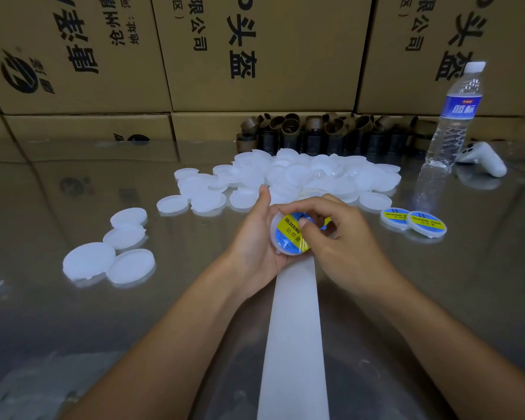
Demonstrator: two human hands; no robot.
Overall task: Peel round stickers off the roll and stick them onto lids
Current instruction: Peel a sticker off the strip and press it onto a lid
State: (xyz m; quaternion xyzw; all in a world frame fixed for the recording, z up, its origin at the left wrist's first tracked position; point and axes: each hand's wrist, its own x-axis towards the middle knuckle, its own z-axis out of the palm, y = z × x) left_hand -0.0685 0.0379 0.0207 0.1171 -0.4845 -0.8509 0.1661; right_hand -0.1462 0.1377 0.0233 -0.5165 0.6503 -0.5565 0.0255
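Fingers, right hand (343,237): curled, with thumb and forefinger closed on the round sticker (290,234). The sticker is yellow and blue, printed "SOLDERING", and lies across the face of a white lid (274,237). The hand covers its far side, so whether that edge is down cannot be told.

Fingers, left hand (253,241): wrapped round the lid from below and from the left, thumb along its upper-left rim. The lid is held just above the bench (73,328), face tilted toward the camera.

Backing strip (294,328): white and bare, running from under the hands toward the person and out of the lower edge. The roll itself is not in view.

Hazards, as judged:
- The sticker may land off-centre if the lid turns in the left hand while the right presses.
- A crease or bubble may form if one edge is pushed down before the middle.
- The adhesive may cling to the fingertips and lift the sticker again when the right hand lets go.
- The strip may be dragged askew by a forearm.

Surface: glossy, reflective bench carrying
- a heap of unlabelled lids (300,174) just beyond the hands
- four loose lids (109,262) well to the left
- two labelled lids (412,221) overlapping at the right
- a water bottle (452,122) upright at far right, with a white controller (482,160) beside it
- a row of brown cardboard cores (315,131) behind the heap

Room: stacked brown cartons (255,56) with black print form the back wall.
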